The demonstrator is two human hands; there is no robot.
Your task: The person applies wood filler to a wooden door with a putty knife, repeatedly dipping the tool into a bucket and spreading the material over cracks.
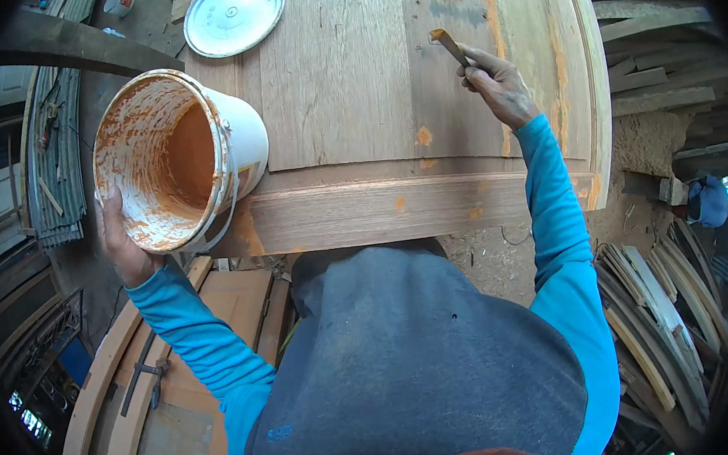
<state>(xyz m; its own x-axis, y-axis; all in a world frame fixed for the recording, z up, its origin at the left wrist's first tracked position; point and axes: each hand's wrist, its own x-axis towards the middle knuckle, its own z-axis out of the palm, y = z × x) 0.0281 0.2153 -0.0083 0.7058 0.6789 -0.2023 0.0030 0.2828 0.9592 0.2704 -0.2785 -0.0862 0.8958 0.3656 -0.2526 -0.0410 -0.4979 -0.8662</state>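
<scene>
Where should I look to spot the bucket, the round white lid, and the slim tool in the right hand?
Bucket (243, 136): head view, on its white outer wall.
Round white lid (234, 17): head view, near the middle of its face.
Slim tool (452, 48): head view, midway along its visible length.

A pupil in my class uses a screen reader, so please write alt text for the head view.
A person's left hand holds a white bucket smeared inside with orange paste, while the right hand holds a small scraper over a wooden panel with orange patches. A round white lid lies beyond the bucket.
</scene>
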